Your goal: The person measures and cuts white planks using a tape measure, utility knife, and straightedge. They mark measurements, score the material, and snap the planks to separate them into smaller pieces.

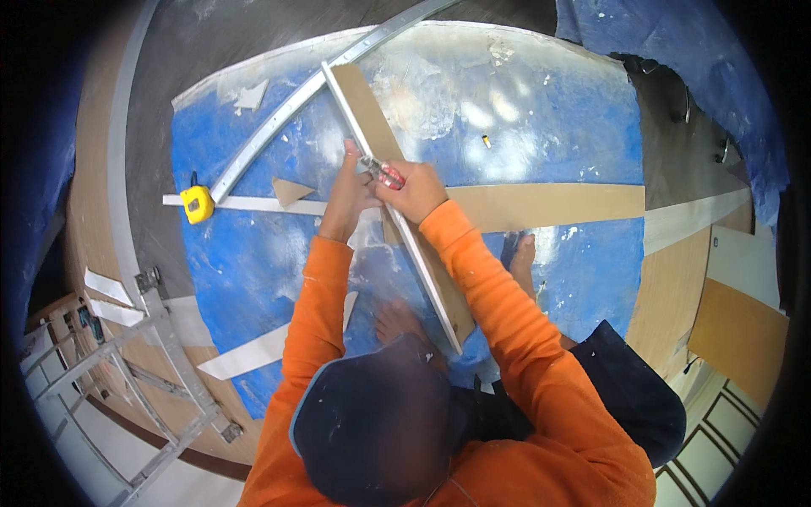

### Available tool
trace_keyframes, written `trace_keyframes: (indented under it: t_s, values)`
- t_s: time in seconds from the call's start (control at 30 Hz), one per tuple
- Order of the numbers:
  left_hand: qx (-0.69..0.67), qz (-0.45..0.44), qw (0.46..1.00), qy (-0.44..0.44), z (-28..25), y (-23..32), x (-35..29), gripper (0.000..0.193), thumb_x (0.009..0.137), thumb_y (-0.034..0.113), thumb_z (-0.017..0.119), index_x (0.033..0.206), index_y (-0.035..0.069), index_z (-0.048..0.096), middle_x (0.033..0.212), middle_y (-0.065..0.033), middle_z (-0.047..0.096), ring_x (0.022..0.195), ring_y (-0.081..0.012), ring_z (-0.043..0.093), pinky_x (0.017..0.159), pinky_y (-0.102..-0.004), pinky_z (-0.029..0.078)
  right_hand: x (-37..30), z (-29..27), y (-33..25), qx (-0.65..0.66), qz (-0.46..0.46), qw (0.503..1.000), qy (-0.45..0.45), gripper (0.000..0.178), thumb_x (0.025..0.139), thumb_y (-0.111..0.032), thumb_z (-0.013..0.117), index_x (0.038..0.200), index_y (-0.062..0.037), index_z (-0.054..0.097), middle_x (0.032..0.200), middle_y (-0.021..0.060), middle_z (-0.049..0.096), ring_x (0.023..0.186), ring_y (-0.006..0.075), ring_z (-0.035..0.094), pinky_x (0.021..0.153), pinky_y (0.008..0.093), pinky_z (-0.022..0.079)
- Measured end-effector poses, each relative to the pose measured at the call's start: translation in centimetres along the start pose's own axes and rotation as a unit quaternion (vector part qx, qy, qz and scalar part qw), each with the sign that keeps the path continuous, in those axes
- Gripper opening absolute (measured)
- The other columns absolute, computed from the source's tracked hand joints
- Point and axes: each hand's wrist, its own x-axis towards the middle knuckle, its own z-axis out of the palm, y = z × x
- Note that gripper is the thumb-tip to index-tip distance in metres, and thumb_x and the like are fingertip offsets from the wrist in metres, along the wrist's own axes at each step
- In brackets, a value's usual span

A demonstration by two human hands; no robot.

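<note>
A long plasterboard strip (429, 264), brown on its broad face and white along its near side, stands tilted across the middle in front of me. My right hand (416, 194) is wrapped round a red-and-silver tool, which looks like a utility knife (388, 175), and rests against the strip. Its tip, close to the strip's white side, is partly hidden by my fingers. Beside it my left hand (345, 201) grips that white side, thumb pointing away from me. Another brown plasterboard strip (549, 206) lies flat to the right, under the standing one.
Blue sheeting (583, 135) covers the floor. A metal channel (279, 122) lies diagonally near a yellow tape measure (198, 204). White offcuts (253, 348) and a brown triangular piece (290, 191) lie about. A metal ladder (182, 363) is at the lower left. My bare foot (524, 264) is near the strips.
</note>
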Motion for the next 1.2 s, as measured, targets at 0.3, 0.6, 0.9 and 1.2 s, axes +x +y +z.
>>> trace_keyframes:
  t_s: [0.3, 0.6, 0.9, 1.2]
  values:
    - [0.199, 0.122, 0.964, 0.124, -5.9, 2.5, 9.1, 0.043, 0.095, 0.033, 0.072, 0.116, -0.005, 0.072, 0.095, -0.0117, 0.075, 0.074, -0.0178, 0.071, 0.066, -0.0307, 0.055, 0.5, 2.6, 1.3, 0.08, 0.092, 0.992, -0.021, 0.037, 0.084, -0.035, 0.075, 0.106, -0.0068, 0.067, 0.09, 0.0191, 0.071, 0.081, 0.0355, 0.07, 0.073, 0.046, 0.054]
    - [0.409, 0.297, 0.836, 0.213, -2.4, 3.7, 8.1, 0.05, 0.094, 0.033, 0.071, 0.119, -0.01, 0.069, 0.087, -0.0242, 0.074, 0.073, -0.0249, 0.073, 0.068, -0.0373, 0.055, 11.8, 0.6, -1.9, 0.055, 0.099, 0.992, -0.049, 0.041, 0.102, -0.02, 0.05, 0.141, -0.0117, 0.054, 0.098, 0.0207, 0.072, 0.058, 0.03, 0.068, 0.056, 0.041, 0.056]
    - [0.282, 0.412, 0.837, 0.225, -1.8, 1.1, 9.6, 0.046, 0.1, 0.013, 0.06, 0.141, -0.008, 0.056, 0.097, -0.0269, 0.074, 0.08, -0.0213, 0.071, 0.071, -0.0361, 0.054, 17.2, 4.6, -1.8, -0.071, 0.013, 0.994, 0.084, 0.033, 0.102, -0.022, 0.052, 0.132, -0.0109, 0.061, 0.112, 0.0268, 0.07, 0.099, 0.0459, 0.068, 0.087, 0.0509, 0.055]
    - [0.291, 0.379, 0.849, 0.226, -1.4, 1.1, 9.8, 0.048, 0.098, 0.01, 0.061, 0.144, -0.004, 0.054, 0.08, -0.0181, 0.067, 0.069, -0.015, 0.055, 0.064, -0.0329, 0.048, 17.4, 3.5, -3.3, -0.087, 0.04, 0.995, 0.042, 0.031, 0.098, -0.019, 0.054, 0.127, -0.0128, 0.064, 0.114, 0.0237, 0.07, 0.105, 0.0466, 0.066, 0.093, 0.0494, 0.053]
